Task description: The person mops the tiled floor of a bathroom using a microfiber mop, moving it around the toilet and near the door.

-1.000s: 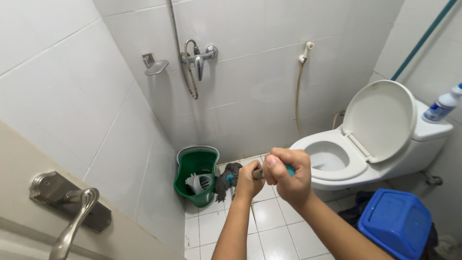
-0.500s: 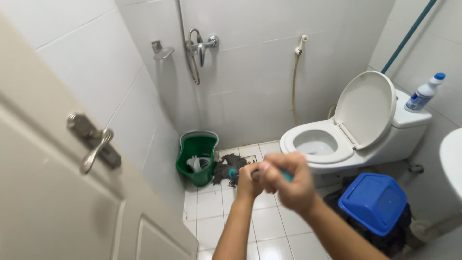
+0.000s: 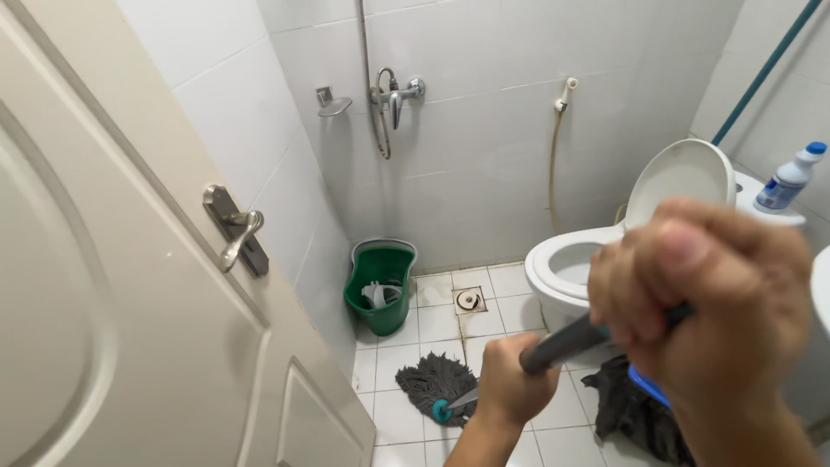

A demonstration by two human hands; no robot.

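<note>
The mop head (image 3: 435, 385) has moved from beside the green bucket (image 3: 380, 290) to the middle of the floor (image 3: 391, 415). Both hands wrap tight round the mop handle (image 3: 566, 342): the left hand (image 3: 512, 385) low, the right hand (image 3: 705, 298) now big and close. A white bottle (image 3: 788, 179) with a blue cap stands on the toilet tank (image 3: 745, 188). The bucket in the floor's back left corner holds a white wringer (image 3: 378, 296).

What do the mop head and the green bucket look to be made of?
Mop head: grey yarn or cotton-like strands, matte, lying splayed in loose cords on the tiles. Green bucket: probably moulded plastic, smooth with a slight sheen and a pale rim.
</note>
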